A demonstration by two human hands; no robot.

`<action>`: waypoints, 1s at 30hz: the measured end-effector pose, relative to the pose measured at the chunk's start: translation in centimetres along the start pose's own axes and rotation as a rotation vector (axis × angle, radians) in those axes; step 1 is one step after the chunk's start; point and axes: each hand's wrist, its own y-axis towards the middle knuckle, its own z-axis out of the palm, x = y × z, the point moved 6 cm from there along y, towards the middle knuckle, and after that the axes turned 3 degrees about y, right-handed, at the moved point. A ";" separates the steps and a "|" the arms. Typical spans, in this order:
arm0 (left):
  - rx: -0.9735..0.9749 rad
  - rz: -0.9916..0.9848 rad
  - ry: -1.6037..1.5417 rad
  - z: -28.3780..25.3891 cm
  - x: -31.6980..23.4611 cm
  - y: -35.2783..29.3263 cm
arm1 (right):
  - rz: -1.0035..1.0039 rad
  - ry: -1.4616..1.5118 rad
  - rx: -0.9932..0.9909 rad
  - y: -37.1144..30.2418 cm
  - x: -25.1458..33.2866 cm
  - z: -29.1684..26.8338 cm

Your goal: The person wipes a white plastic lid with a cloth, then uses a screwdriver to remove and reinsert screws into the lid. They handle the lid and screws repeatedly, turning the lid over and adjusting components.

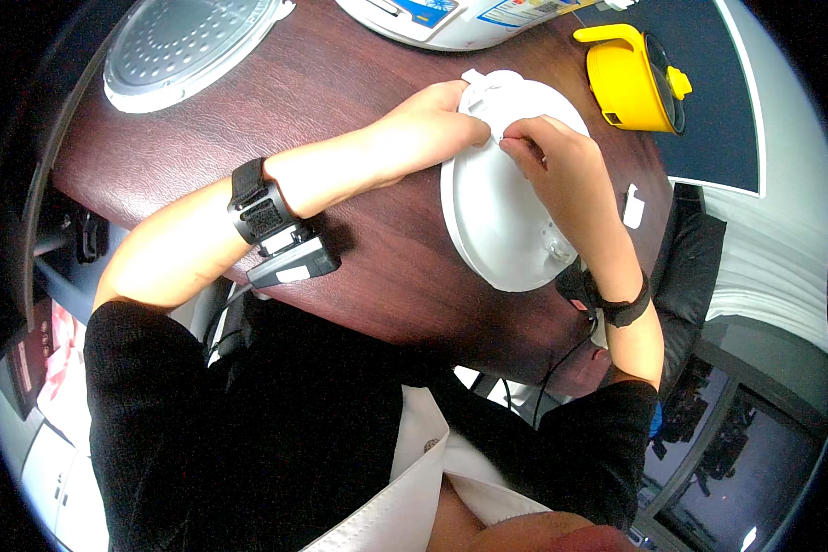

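A smooth white oval lid [501,221] with a hinge-like tab at its far end lies tilted under my hands, above the dark wood table. My left hand [446,124] grips its far left edge, thumb over the rim and the other fingers hidden. Over the lid's upper part, my right hand [557,161] is closed in a pinch, fingertips close to my left thumb. A tiny dark speck shows at those fingertips, too small to name. Near the lid's lower right edge is a small clear fitting [557,247].
A round perforated cover [198,46] with a white rim lies at the far left. A white appliance [423,28] with blue labels stands at the back. To the right are a yellow pot [626,83] with a dark lid and a small white piece [633,207].
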 end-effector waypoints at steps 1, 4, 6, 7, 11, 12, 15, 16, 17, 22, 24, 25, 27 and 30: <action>0.005 0.004 -0.008 0.1 -0.1 0.0 | 0.003 0.003 0.001 0.0 0.0 0.0; 0.002 -0.003 0.005 0.0 -0.2 -0.1 | -0.032 0.008 -0.021 -0.1 -0.1 -0.1; -0.004 -0.015 0.021 0.1 -0.3 -0.1 | -0.039 -0.001 -0.011 -0.1 -0.1 0.0; -0.007 -0.021 0.028 0.0 -0.3 -0.2 | -0.043 -0.005 -0.006 0.0 -0.1 0.0; -0.003 -0.018 0.005 0.1 -0.2 -0.1 | -0.068 -0.028 0.011 0.0 0.0 0.0; -0.009 -0.016 0.013 0.0 -0.1 -0.1 | -0.068 -0.031 0.014 0.0 0.0 0.0; -0.013 -0.008 0.028 0.0 -0.1 -0.1 | -0.070 -0.051 0.032 0.1 0.3 0.0; -0.006 -0.006 0.026 0.0 -0.3 -0.2 | -0.070 -0.058 0.040 0.1 0.4 0.0; 0.002 -0.002 0.024 0.0 -0.5 -0.3 | -0.084 -0.069 0.039 0.1 0.4 0.0; 0.011 0.005 0.018 0.1 -0.4 -0.2 | -0.115 -0.116 0.029 0.3 0.3 0.0; 0.020 0.004 0.017 0.1 -0.4 -0.2 | -0.121 -0.146 0.043 0.3 0.3 0.1; 0.017 0.000 0.014 0.1 -0.4 -0.2 | -0.123 -0.162 0.050 0.3 0.4 0.1; 0.011 -0.007 0.010 0.1 -0.3 -0.1 | -0.116 -0.176 0.062 0.4 0.5 0.1; 0.003 -0.013 0.003 0.0 -0.3 -0.2 | -0.117 -0.192 0.068 0.5 0.7 0.1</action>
